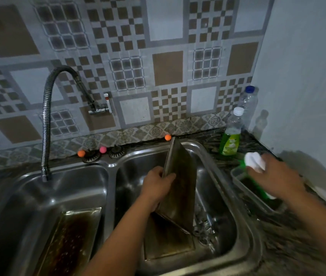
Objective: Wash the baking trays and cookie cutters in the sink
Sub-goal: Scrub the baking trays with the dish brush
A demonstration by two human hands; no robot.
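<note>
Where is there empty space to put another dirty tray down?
The left basin has bare steel between the hanging tap hose and the brown-stained tray. The right basin is crowded: the left hand holds a tray upright above a flat tray and metal cutters. The right hand reaches the sponge tub.

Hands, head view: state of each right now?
Left hand: closed on the upright baking tray in the right basin.
Right hand: closed on a foamy sponge over the container.
</note>
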